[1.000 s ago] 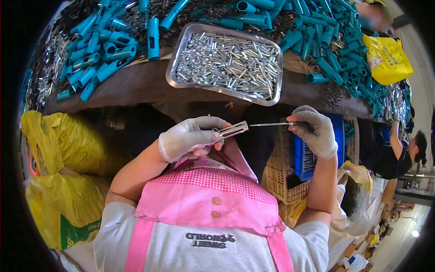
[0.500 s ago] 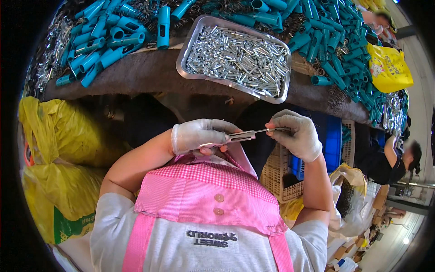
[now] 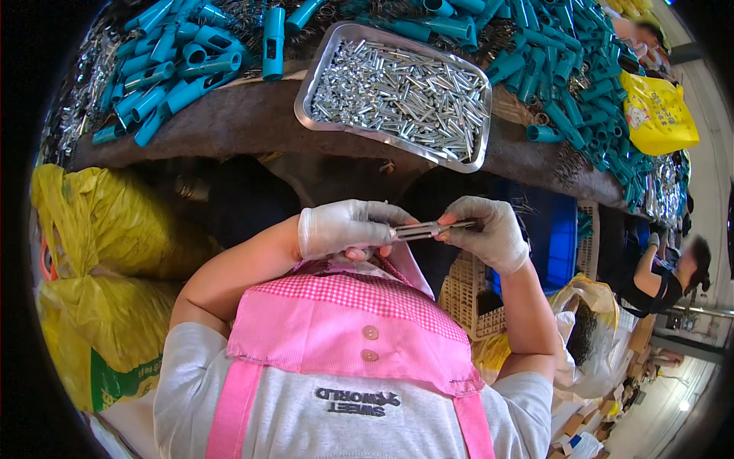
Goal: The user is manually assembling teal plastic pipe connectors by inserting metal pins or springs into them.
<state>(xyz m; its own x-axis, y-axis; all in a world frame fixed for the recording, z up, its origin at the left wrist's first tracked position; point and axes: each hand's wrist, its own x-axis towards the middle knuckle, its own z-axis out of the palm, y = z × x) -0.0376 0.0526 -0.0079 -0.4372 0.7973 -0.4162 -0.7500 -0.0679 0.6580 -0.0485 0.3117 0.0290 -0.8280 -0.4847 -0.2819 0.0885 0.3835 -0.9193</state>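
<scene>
In front of my chest, my gloved left hand (image 3: 353, 229) is closed on a slotted metal piece (image 3: 417, 231), long and silvery, whose near end disappears into the palm. At its right end, the gloved fingers of my right hand (image 3: 489, 232) pinch a thin metal rod (image 3: 462, 225), which meets the slotted piece. The bare fingertips of both hands stick out of the pale gloves. Beyond my hands, a metal tray (image 3: 306, 115) full of short silvery pins (image 3: 405, 96) lies tilted on the bench edge.
Teal slotted tubes (image 3: 183, 73) are heaped at the left, with more teal tubes (image 3: 566, 92) at the right. A yellow bag (image 3: 659, 115) rests on the right heap. Yellow sacks (image 3: 107, 229) stand at my left; a beige crate (image 3: 475, 298) is at my right. A co-worker (image 3: 665, 275) sits far right.
My right hand has moved left toward my left hand. The gap between its fingers and the slotted metal piece has closed, and less of the rod shows between them.
</scene>
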